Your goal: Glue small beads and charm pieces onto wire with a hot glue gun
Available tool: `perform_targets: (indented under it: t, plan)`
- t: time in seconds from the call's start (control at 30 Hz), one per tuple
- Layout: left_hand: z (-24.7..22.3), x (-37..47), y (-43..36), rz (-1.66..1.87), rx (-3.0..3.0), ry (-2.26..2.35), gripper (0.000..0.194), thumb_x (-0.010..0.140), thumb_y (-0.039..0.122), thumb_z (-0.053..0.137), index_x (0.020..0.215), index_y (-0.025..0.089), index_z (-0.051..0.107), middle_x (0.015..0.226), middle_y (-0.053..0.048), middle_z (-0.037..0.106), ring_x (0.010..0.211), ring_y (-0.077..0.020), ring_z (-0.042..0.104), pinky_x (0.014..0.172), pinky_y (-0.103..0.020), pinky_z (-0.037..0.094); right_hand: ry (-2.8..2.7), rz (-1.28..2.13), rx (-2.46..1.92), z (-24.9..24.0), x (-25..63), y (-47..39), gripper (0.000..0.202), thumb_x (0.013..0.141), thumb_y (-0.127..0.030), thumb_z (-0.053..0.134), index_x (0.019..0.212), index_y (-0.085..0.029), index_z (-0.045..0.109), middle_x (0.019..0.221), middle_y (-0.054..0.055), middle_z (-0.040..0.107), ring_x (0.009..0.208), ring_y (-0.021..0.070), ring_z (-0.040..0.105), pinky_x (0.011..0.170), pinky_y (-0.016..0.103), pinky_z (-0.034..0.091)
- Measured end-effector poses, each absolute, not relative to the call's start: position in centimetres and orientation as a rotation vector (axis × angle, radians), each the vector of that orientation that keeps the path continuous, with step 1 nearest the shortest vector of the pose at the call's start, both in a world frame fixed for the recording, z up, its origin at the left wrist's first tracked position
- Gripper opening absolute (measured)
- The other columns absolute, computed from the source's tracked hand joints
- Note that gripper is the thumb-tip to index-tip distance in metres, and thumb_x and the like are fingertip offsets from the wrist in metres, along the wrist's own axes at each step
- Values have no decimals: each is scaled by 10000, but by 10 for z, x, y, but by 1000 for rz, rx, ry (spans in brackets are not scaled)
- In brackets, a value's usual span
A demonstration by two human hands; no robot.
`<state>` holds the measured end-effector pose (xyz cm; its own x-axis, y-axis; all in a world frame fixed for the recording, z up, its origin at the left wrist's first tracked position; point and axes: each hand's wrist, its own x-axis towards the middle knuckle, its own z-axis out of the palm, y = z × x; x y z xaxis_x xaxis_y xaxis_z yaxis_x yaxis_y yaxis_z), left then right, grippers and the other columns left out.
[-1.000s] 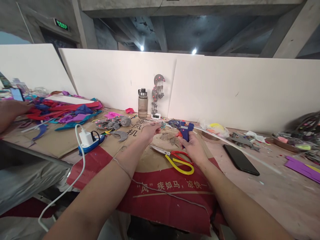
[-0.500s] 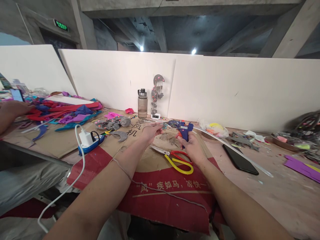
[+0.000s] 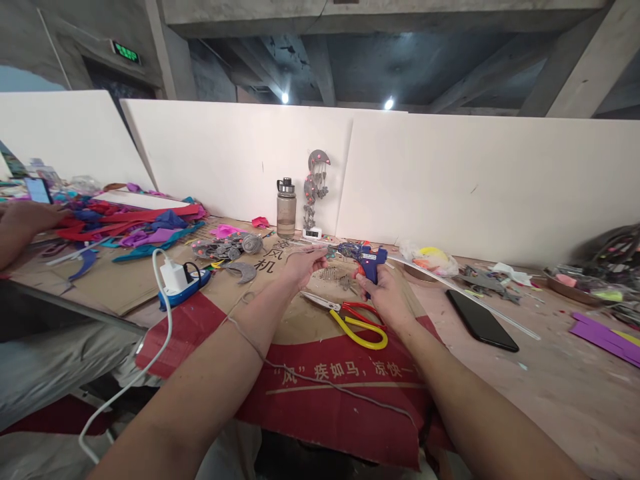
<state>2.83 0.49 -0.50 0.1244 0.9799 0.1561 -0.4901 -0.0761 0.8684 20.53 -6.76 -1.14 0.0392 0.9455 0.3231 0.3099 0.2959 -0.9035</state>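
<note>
My right hand (image 3: 384,292) is wrapped round the handle of a blue glue gun (image 3: 369,257), its nozzle pointing left. A long clear glue stick (image 3: 493,307) slants from behind the gun toward the right. My left hand (image 3: 306,264) is closed in a pinch just off the nozzle; what its fingertips hold is too small to make out. Below both hands lie scissors (image 3: 364,339) with one red and one yellow handle. A strand of grey yarn (image 3: 320,380) runs across the cardboard under my left forearm. A grey crescent (image 3: 243,271) lies left of my left hand.
A water bottle (image 3: 286,212) and a grey moon hanging ornament (image 3: 317,175) stand by the white board. A black phone (image 3: 481,320) lies at right. A blue power strip (image 3: 184,288) with a white cable is at left, near another person's hand (image 3: 26,219) and coloured cloth scraps (image 3: 135,223).
The glue stick's far end has shifted slightly up and left. Both hands keep nearly the same place and hold; the whole view has moved a little.
</note>
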Motion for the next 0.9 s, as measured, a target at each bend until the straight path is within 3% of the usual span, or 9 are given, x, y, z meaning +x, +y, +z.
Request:
perform_targets:
  t: [0.3,0.9]
  plan:
    - [-6,28,6,1384,932,656,77,667,105,730,674,94,654,604,-3,588,536,-63,514,580,-215,477,-1478,823,-1122,-19,209,-61,312,744,-475,576,854,-238,406,605,-58,470,506,129,442,513,271,399]
    - [-9,28,10,1370,990,644,148,616,137,770,670,102,637,588,6,577,520,-63,503,578,-229,474,-1468,856,-1090,-22,210,-60,332,747,-492,584,835,-245,381,607,-66,456,510,123,429,516,272,387]
